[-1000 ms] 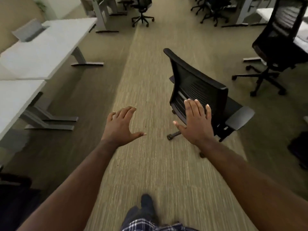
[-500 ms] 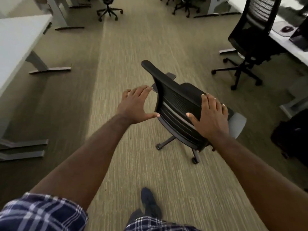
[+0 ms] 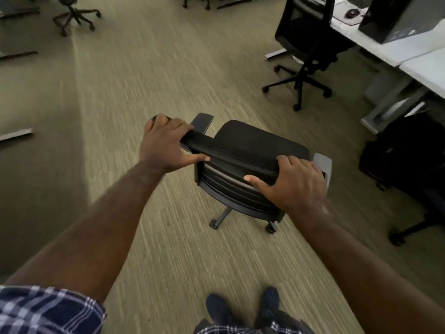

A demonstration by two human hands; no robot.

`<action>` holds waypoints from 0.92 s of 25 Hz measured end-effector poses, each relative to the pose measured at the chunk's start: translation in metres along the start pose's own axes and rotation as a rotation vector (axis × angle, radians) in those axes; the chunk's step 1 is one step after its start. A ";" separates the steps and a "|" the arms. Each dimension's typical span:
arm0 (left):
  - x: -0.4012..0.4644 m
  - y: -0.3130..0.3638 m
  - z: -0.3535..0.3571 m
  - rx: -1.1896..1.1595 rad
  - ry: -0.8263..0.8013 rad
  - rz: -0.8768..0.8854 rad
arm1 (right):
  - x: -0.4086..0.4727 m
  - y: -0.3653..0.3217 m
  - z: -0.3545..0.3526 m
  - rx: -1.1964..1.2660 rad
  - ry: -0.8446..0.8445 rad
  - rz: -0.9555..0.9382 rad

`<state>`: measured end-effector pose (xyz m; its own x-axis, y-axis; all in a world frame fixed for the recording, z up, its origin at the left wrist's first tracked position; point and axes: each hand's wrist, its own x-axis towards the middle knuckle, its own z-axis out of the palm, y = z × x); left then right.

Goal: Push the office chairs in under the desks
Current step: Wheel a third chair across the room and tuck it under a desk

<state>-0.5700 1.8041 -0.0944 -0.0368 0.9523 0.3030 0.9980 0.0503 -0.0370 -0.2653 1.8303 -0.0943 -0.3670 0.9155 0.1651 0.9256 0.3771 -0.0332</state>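
Your left hand [image 3: 160,145] and right hand [image 3: 295,183] both grip the top of the chair [image 3: 243,162]. It stands out on the carpet, well apart from the tabletop [image 3: 409,54]. You have yet to push it under.

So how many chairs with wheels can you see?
4. One chair is gripped by the left hand and right hand; one by the desk at right; one top left; part of one at top centre. More may be hidden.
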 end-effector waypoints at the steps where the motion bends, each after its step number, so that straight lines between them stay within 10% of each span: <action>1: 0.010 0.001 0.001 0.009 -0.010 0.042 | 0.004 0.002 0.001 0.003 0.009 0.005; 23: 0.065 0.002 0.028 -0.145 -0.153 -0.220 | 0.135 0.044 0.029 0.082 0.079 -0.311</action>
<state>-0.5721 1.8744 -0.1013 -0.2486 0.9583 0.1410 0.9618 0.2270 0.1529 -0.2765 1.9749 -0.1021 -0.6198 0.7420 0.2555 0.7585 0.6499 -0.0476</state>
